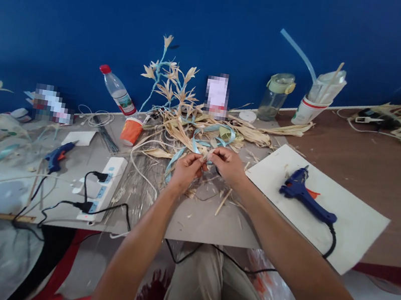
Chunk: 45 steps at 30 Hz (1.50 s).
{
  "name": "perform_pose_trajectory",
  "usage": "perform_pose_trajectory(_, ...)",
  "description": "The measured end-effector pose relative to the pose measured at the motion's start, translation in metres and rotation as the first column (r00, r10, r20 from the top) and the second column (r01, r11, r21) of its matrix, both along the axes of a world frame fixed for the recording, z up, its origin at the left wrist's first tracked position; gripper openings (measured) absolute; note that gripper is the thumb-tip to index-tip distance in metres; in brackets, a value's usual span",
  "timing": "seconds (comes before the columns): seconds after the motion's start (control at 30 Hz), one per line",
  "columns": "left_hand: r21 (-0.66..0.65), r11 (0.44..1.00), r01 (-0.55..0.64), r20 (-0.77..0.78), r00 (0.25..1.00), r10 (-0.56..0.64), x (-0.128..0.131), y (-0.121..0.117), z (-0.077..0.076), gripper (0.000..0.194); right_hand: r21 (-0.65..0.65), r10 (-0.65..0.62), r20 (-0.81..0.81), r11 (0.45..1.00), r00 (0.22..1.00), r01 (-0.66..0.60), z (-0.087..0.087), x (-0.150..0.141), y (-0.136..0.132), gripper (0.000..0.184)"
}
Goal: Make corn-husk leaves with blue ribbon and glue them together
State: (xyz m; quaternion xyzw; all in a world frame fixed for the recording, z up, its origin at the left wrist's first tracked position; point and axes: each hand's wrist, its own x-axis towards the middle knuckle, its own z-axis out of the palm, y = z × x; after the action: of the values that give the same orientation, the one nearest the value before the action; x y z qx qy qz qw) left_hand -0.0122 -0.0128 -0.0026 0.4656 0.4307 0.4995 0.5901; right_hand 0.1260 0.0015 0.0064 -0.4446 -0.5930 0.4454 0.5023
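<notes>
Head view: clock centred on the meeting fingertips, 12 toward the blue wall. Left hand (186, 172) has thumb and fingers pinched; right hand (229, 165) comes in from about 2 o'clock, also pinched, tips nearly touching the left's. Both appear to grip a small pale piece (205, 158) at the clock centre, just in front of the heap of dry husk strips (259, 137) at 12–1; its exact shape cannot be made out, being mostly covered by the fingers. Blue ribbon (172, 165) loops just beside the left hand at 9 and could snag; best kept out of the pinch. Judgement on method: let the left hand be the steady one, the right do the fine turning; light fingertip pressure, since dry fibre probably splits if squeezed or bent sharply. Resting the wrists near the grey table (188, 226) should damp tremor. Glue gun (313, 204) lies on its side on the white board (357, 215) at 3–4, nozzle pointing away; treat as hot, keep right forearm clear of its cord (331, 242). Loose stick (223, 202) at 5 is near enough to be knocked by the right wrist.
</notes>
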Motion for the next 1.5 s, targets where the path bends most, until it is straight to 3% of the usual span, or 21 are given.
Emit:
perform_pose_trajectory(0.27, 0.050, 0.999, -0.022, -0.051, 0.998, 0.024, -0.001, 0.000, 0.000, 0.023, -0.039, -0.018, -0.030, 0.999, 0.999, 0.017, -0.004, -0.001, 0.001, 0.018)
perform_pose_trajectory(0.57, 0.061, 0.993, -0.100, -0.087, 0.991, 0.105, -0.006, 0.006, -0.005, 0.024, -0.056, -0.250, -0.105, 0.968, 0.963, 0.245, -0.005, 0.012, 0.010, 0.027)
perform_pose_trajectory(0.73, 0.063, 0.989, -0.137, -0.032, 0.990, 0.139, -0.010, 0.008, -0.006, 0.023, 0.013, -0.299, -0.049, 0.954, 0.953, 0.300, 0.022, 0.023, 0.003, 0.030)
perform_pose_trajectory(0.87, 0.066, 0.980, -0.186, 0.009, 0.982, 0.186, -0.013, 0.008, -0.006, 0.024, 0.099, -0.282, 0.141, 0.958, 0.949, 0.270, 0.054, 0.051, -0.018, 0.028)
perform_pose_trajectory(0.93, 0.068, 0.973, -0.222, 0.019, 0.975, 0.221, -0.014, 0.008, -0.005, 0.024, 0.163, -0.310, 0.353, 0.949, 0.883, 0.268, 0.059, 0.077, -0.034, 0.027)
perform_pose_trajectory(1.0, 0.065, 0.970, -0.235, 0.034, 0.972, 0.233, -0.015, 0.008, -0.005, 0.024, 0.209, -0.353, 0.569, 0.935, 0.742, 0.285, 0.050, 0.111, -0.050, 0.028)
perform_pose_trajectory(1.13, 0.081, 0.978, -0.194, 0.025, 0.981, 0.193, -0.014, 0.008, -0.005, 0.023, 0.188, -0.300, 0.848, 0.941, 0.438, 0.281, 0.007, 0.175, -0.074, 0.037)
perform_pose_trajectory(1.23, 0.091, 0.982, -0.167, -0.022, 0.985, 0.169, -0.013, 0.006, -0.005, 0.024, 0.153, -0.233, 0.935, 0.945, 0.268, 0.288, -0.016, 0.199, -0.083, 0.043)
perform_pose_trajectory(1.37, 0.098, 0.985, -0.142, 0.007, 0.990, 0.142, -0.013, 0.005, -0.003, 0.024, 0.116, -0.169, 0.965, 0.960, 0.198, 0.254, -0.020, 0.203, -0.084, 0.032)
perform_pose_trajectory(1.5, 0.046, 0.992, -0.119, 0.087, 0.990, 0.115, -0.014, 0.006, -0.002, 0.026, 0.092, -0.168, 0.949, 0.957, 0.268, 0.275, -0.023, 0.210, -0.085, 0.022)
